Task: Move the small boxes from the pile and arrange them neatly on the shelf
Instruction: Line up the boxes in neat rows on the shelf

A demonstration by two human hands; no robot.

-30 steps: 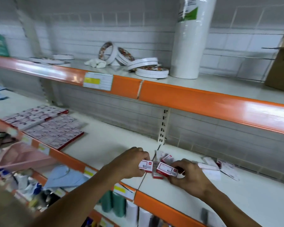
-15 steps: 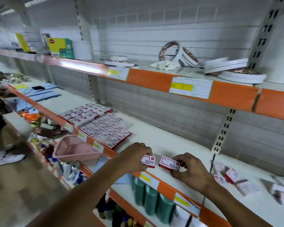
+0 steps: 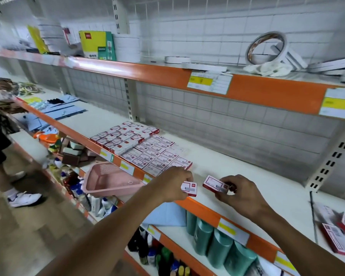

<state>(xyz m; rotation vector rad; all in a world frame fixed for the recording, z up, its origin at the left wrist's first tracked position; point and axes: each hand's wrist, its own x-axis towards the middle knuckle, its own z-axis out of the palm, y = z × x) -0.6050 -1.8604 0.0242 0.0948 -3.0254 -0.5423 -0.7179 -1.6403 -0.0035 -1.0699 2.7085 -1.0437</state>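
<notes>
My left hand (image 3: pixel 172 184) grips a small red and white box (image 3: pixel 190 188) just above the front edge of the middle shelf (image 3: pixel 271 188). My right hand (image 3: pixel 240 193) pinches a second small box (image 3: pixel 214 183) a little to the right, over the shelf surface. Left of both hands, several identical boxes lie flat in neat rows (image 3: pixel 147 150) on the shelf. The loose pile of boxes (image 3: pixel 339 234) lies at the far right of the same shelf, partly cut off by the frame edge.
A pink basket (image 3: pixel 110 179) sits on the lower shelf below the rows. Green cylinders (image 3: pixel 217 240) and bottles stand beneath. Tape rolls (image 3: pixel 267 48) lie on the top shelf. Another person (image 3: pixel 0 140) stands at the left.
Both hands have carried their boxes leftward from the pile towards the arranged rows. The view has swung left, so the pile now sits at the far right.
</notes>
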